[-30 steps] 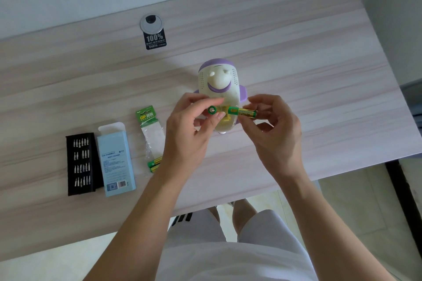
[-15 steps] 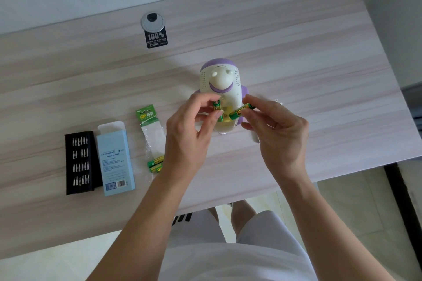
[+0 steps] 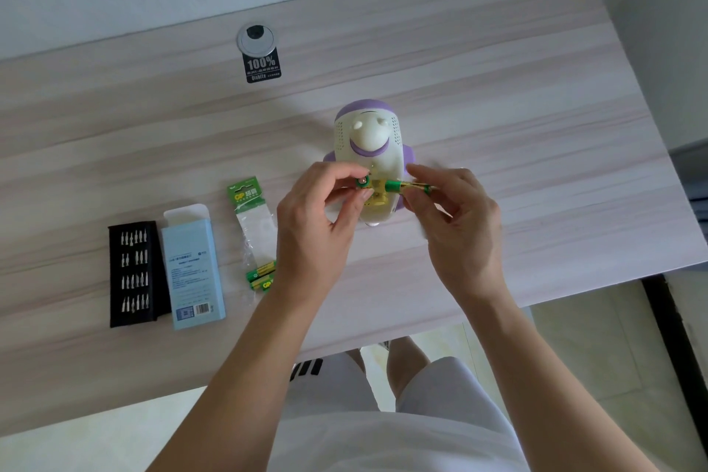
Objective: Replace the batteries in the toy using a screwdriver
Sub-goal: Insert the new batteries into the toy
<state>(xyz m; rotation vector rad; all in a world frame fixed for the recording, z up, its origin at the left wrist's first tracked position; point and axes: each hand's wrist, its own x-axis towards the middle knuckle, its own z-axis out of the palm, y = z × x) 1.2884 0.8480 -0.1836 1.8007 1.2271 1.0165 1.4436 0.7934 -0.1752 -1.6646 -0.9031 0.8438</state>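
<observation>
**A:** Where is your toy?

**B:** Your white and purple toy (image 3: 367,142) lies on its back in the middle of the wooden table (image 3: 498,96). Its little battery hole is open and faces up at you.

**A:** What do your hands do?

**B:** Your left hand (image 3: 318,226) pinches one green battery (image 3: 362,181) by its end, right above the hole. Your right hand (image 3: 459,218) pinches a second green battery (image 3: 406,187), which lies sideways just beside the first.

**A:** What else is near you?

**B:** A torn battery pack (image 3: 251,218) lies just left of your left hand, with two more batteries (image 3: 262,277) at its near end. Farther left lie a blue box (image 3: 191,268) and a black tray of screwdriver bits (image 3: 134,272), touching side by side. A round silver cap (image 3: 256,37) sits far back on the table.
</observation>
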